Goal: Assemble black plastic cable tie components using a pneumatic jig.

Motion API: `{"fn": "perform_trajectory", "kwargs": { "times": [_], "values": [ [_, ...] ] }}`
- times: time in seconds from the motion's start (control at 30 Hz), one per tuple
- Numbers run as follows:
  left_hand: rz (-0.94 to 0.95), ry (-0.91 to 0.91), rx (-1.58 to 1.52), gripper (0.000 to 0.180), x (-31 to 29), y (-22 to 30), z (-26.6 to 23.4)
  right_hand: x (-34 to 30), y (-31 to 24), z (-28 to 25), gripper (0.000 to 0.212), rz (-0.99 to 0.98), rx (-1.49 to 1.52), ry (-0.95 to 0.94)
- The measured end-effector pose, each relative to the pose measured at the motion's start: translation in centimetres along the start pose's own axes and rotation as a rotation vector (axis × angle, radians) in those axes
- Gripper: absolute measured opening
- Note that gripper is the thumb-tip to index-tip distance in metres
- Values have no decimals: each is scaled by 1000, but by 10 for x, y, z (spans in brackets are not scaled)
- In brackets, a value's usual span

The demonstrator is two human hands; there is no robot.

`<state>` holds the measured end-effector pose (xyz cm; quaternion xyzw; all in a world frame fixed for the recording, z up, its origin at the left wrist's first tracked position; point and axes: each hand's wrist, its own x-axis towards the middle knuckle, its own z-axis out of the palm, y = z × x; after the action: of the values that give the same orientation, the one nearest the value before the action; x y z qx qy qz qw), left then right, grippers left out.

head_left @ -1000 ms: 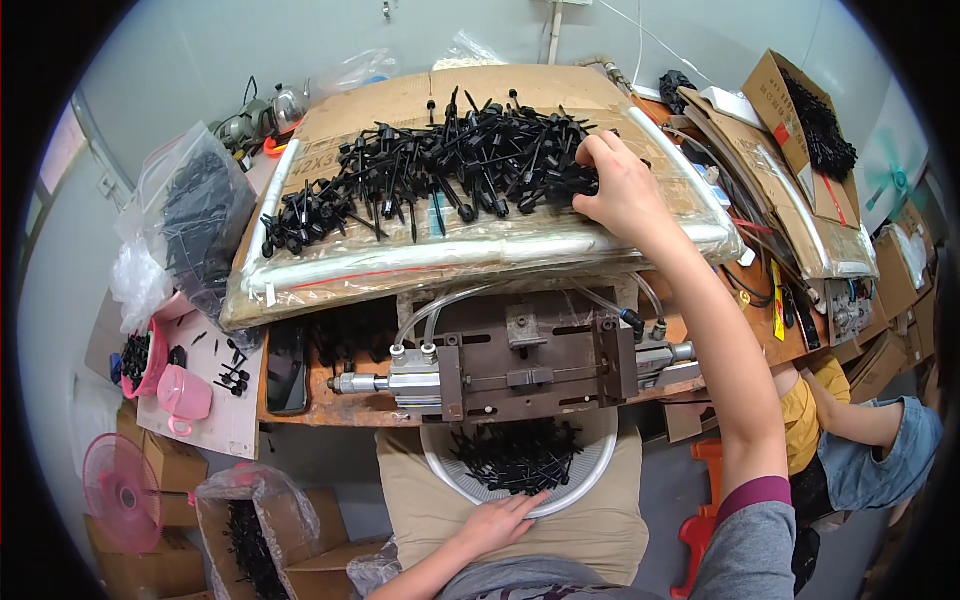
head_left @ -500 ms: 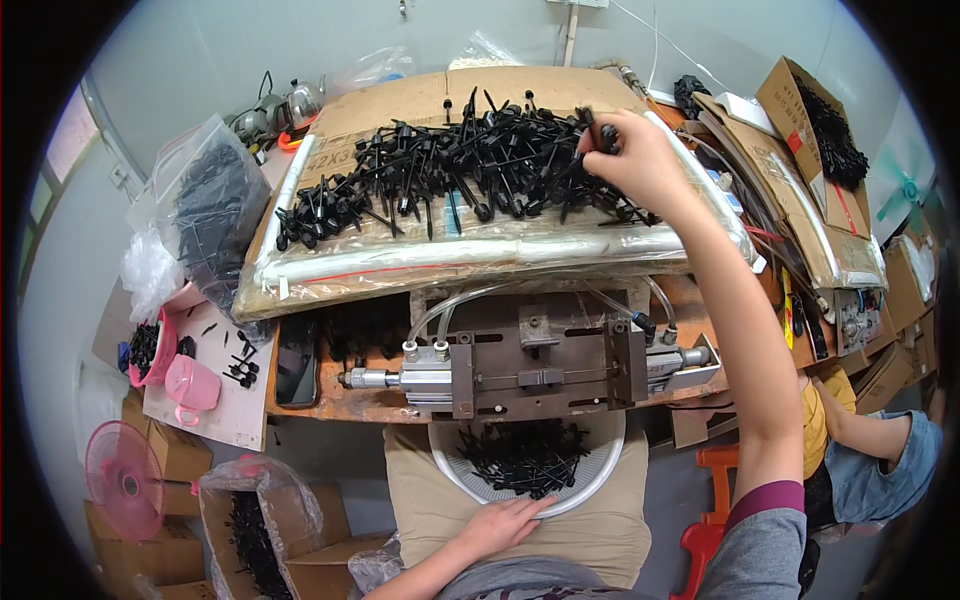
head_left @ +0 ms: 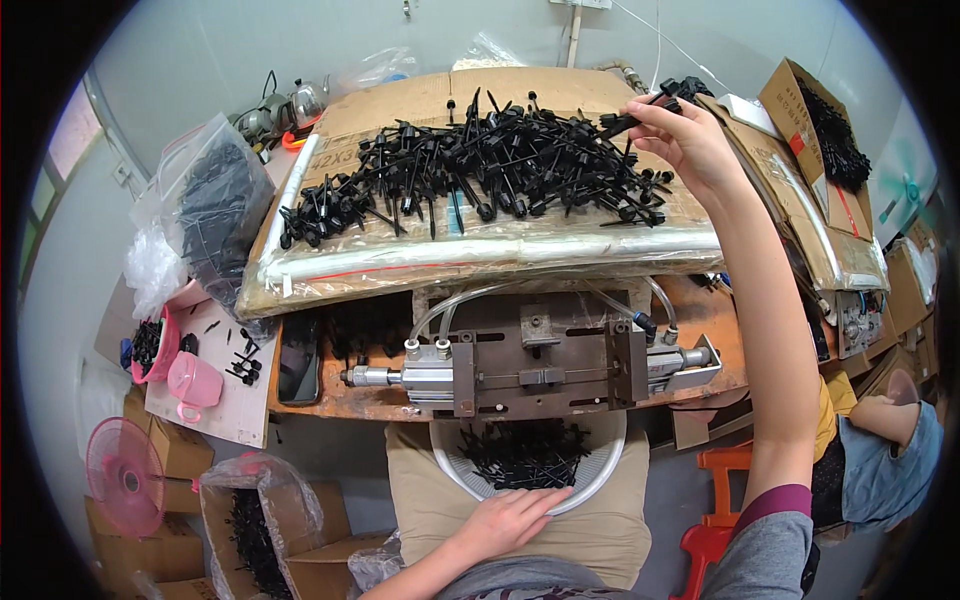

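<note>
My right hand is raised at the right end of the cardboard-covered tray, its fingers pinching a few black stemmed plastic pieces. Beside it lies a wide heap of similar black pieces, thin rods with knob-like heads. On my lap sits a white basin partly filled with black pieces. My left hand lies over the basin's near rim with its fingers stretched out flat. Between heap and basin stands a metal fixture with a cylinder at each side.
A dark phone-like slab lies left of the fixture. Farther left are a pink mug and a pink fan. An open box of black pieces stands below. Another person's arm shows at the right, near a red stool.
My right hand has moved right and slightly up, away from the heap, with black pieces in its fingers. My left hand has slid slightly along the basin rim.
</note>
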<state>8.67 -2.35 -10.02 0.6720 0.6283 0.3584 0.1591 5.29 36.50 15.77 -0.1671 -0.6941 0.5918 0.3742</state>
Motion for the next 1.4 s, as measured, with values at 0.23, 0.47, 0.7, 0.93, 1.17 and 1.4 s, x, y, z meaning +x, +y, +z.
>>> {"fn": "perform_trajectory", "kwargs": {
  "times": [0.23,0.47,0.7,0.93,1.17,1.4],
  "values": [
    [135,156,43,45,32,27,-45,10,-6,-2,18,-183,144,48],
    [179,653,48,40,81,43,-117,-65,-12,23,15,-84,297,-41],
    [-220,376,-501,35,98,47,-141,-201,32,46,13,302,506,-345],
    [-295,219,-652,23,91,40,-129,-232,50,43,12,334,566,-293],
    [-300,433,-169,28,88,48,-122,-245,53,49,15,447,568,-150],
    [-45,591,189,30,87,33,-120,-257,51,45,15,327,481,12]
  ]
}}
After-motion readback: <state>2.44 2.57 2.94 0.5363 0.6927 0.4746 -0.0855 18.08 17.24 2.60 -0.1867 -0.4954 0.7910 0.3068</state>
